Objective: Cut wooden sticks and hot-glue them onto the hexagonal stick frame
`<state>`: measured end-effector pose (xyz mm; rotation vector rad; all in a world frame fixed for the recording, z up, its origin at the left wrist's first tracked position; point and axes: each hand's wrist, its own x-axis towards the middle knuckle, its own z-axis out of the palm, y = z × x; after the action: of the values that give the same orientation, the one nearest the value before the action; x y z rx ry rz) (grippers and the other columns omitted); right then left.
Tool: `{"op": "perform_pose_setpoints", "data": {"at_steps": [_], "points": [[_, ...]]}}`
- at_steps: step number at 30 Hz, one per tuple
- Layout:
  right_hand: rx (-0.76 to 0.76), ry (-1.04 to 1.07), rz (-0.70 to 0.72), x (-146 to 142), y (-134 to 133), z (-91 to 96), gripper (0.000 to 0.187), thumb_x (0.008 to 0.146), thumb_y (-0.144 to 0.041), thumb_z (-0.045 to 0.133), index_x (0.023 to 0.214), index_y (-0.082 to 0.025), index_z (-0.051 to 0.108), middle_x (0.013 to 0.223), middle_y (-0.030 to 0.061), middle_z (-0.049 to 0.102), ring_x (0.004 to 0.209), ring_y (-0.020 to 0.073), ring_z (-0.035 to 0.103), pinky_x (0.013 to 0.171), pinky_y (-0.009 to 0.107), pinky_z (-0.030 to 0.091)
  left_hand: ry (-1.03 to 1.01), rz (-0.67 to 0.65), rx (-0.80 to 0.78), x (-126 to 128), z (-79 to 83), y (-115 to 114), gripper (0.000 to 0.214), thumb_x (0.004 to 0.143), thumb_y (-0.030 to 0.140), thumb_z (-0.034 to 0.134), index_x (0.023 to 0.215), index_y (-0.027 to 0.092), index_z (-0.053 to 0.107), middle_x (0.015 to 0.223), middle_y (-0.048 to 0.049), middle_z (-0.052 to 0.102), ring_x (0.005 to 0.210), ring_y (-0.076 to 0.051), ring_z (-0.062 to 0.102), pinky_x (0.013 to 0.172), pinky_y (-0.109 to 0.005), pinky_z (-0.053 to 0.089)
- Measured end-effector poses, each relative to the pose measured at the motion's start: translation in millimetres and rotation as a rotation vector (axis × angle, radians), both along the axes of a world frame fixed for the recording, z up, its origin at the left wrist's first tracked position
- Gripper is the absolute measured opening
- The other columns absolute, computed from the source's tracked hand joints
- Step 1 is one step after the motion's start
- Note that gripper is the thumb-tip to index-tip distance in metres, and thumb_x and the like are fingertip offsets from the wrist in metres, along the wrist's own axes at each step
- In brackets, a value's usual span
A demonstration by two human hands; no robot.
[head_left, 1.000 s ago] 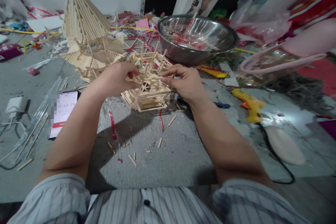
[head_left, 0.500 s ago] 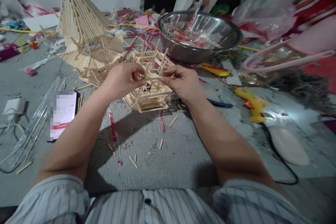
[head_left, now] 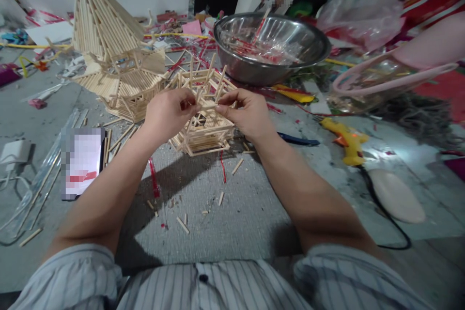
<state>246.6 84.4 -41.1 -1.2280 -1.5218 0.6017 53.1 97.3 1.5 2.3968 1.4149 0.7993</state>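
Observation:
Between my two hands a short wooden stick (head_left: pixel 208 106) runs level, pinched at its left end by my left hand (head_left: pixel 170 112) and at its right end by my right hand (head_left: pixel 246 112). It lies across upright sticks of a many-sided wooden stick frame (head_left: pixel 203 138) that stands on the table. Whether the stick is fixed to the uprights I cannot tell. Behind my left hand rises a larger stick model (head_left: pixel 125 80) with a tall pointed roof (head_left: pixel 103 19).
A steel bowl (head_left: pixel 232 60) holding wrappers and sticks stands behind the frame. To the right lie dark blue-handled pliers (head_left: pixel 300 140) and a yellow glue gun (head_left: pixel 345 140) with a black cord. A phone (head_left: pixel 83 162) lies left, near a white charger (head_left: pixel 16 151). Cut stick pieces (head_left: pixel 182 225) litter the front.
The whole scene has shifted slightly left in view. My hands keep the same pinch on the stick, with only small finger movement.

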Motion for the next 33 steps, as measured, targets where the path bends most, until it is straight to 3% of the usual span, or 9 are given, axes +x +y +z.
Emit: {"op": "perform_pose_setpoints", "data": {"at_steps": [11,20,33], "points": [[-0.022,0.094,0.068,10.1,3.8,-1.6,0.012,0.068,-0.024,0.070,0.077,-0.021,0.065,0.073,-0.0020,0.064,0.067,0.0115,0.056,0.063,0.028,0.044,-0.002,0.010,0.010,0.0,-0.4,-1.2,0.014,0.076,0.033,0.065,0.075,0.019,0.064,0.064,-0.0016,0.062,0.066,-0.016,0.054,0.060,-0.028,0.038],[-0.039,0.018,-0.018,1.2,-0.4,3.5,0.008,0.065,-0.017,0.071,0.070,-0.020,0.065,0.064,-0.0035,0.062,0.057,0.0094,0.048,0.058,0.026,0.042,0.016,0.034,-0.029,1.4,1.1,-2.1,0.015,0.077,0.033,0.067,0.074,0.019,0.062,0.065,-0.0011,0.062,0.062,-0.015,0.053,0.058,-0.028,0.037],[-0.032,-0.035,-0.045,-2.8,-1.4,5.7,0.009,0.066,-0.016,0.072,0.068,-0.020,0.065,0.065,-0.0034,0.062,0.057,0.0101,0.048,0.058,0.027,0.039,0.027,-0.054,-0.030,-3.6,2.2,1.6,0.015,0.079,0.033,0.065,0.075,0.018,0.065,0.067,-0.0012,0.065,0.060,-0.013,0.052,0.055,-0.025,0.035]]}}
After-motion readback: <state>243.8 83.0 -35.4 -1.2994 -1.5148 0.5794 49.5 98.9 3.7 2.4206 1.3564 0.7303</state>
